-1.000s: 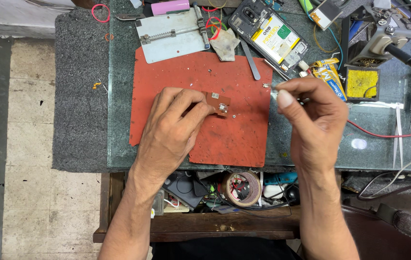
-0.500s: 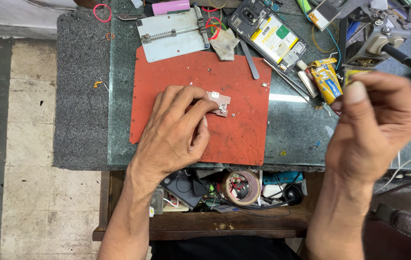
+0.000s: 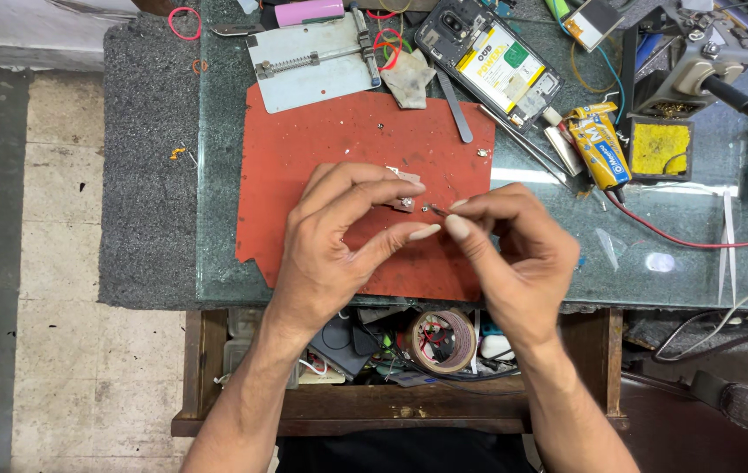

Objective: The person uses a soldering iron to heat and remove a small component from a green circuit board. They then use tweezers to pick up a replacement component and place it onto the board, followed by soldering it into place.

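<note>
A tape roll [image 3: 440, 340] lay in the open drawer [image 3: 391, 412] at 6 o'clock. Above it, on the red mat [image 3: 321, 140], a small metal part [image 3: 403, 200] was pinched by the fingertips of the left hand [image 3: 339, 245]. A thin tool [image 3: 436, 210] was gripped by the right hand [image 3: 505, 254], its tip just beside the part at 3 o'clock. An opened phone [image 3: 489, 63] lay at 1 o'clock, a metal jig [image 3: 314, 63] at 11 o'clock.

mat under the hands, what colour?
Brick red mat, seen in the head view, lying on the glass-topped bench.
</note>
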